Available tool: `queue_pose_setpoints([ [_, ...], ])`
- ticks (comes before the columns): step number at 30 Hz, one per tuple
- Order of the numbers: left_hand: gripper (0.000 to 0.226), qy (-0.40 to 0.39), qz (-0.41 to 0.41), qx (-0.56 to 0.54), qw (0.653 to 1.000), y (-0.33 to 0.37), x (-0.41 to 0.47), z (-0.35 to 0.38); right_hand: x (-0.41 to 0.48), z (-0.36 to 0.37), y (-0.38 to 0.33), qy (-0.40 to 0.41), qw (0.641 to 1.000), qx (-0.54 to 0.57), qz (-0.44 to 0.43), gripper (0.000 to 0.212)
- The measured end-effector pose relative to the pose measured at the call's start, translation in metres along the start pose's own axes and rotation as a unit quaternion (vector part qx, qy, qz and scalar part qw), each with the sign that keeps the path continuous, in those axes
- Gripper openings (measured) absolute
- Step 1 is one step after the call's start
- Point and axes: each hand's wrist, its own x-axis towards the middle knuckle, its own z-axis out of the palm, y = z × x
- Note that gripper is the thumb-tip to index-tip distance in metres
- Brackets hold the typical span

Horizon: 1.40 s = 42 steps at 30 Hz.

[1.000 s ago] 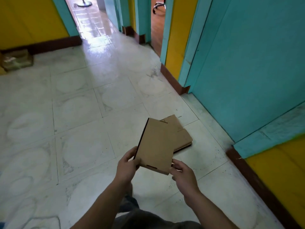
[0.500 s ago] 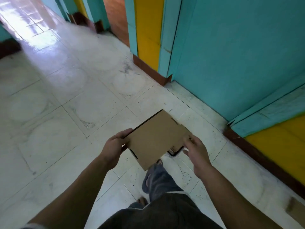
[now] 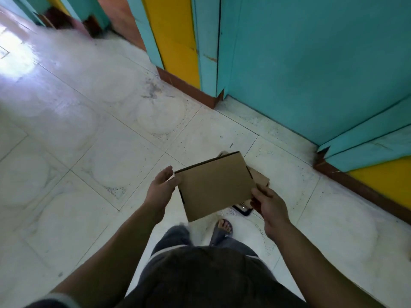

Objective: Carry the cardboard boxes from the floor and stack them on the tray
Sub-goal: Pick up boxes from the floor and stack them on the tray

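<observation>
— Is any writing showing on the cardboard box [image 3: 216,185] near the middle?
— None that I am managing to read. Its upturned face is showing plain brown.
— Is the teal wall [image 3: 311,63] on the far right carrying a sign or a number?
— No, it is showing only paint, and so is the yellow panel [image 3: 173,41] to its left.
— And the floor [image 3: 89,130]?
— Just pale tiles. No readable text, label or brand is showing anywhere.
</observation>
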Motion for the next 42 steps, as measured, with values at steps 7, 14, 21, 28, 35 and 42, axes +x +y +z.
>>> queue_pose_setpoints([
  [7,0.04,-0.121,-0.075,0.041,0.989,0.033,0.073,0.013,0.039,0.043,-0.028,0.083,0.994,0.063,0.016,0.018],
  [14,0.033,-0.161,-0.061,0.138,0.975,0.052,0.171,0.013,0.071,0.101,-0.014,0.194,0.975,0.088,0.065,0.016],
  [21,0.035,-0.205,-0.062,0.259,0.942,0.02,0.256,0.032,0.131,0.129,0.029,0.235,0.965,0.049,0.102,0.008],
  [28,0.035,-0.176,-0.083,0.28,0.94,-0.054,0.328,0.069,0.217,0.129,0.096,0.252,0.953,0.056,0.155,0.013],
  [35,0.042,-0.164,-0.071,0.288,0.941,-0.139,0.412,0.127,0.329,0.122,0.169,0.24,0.957,0.009,0.164,0.021],
  [42,0.046,-0.155,-0.022,0.304,0.94,-0.198,0.494,0.19,0.424,0.111,0.221,0.194,0.968,-0.023,0.155,0.03],
])
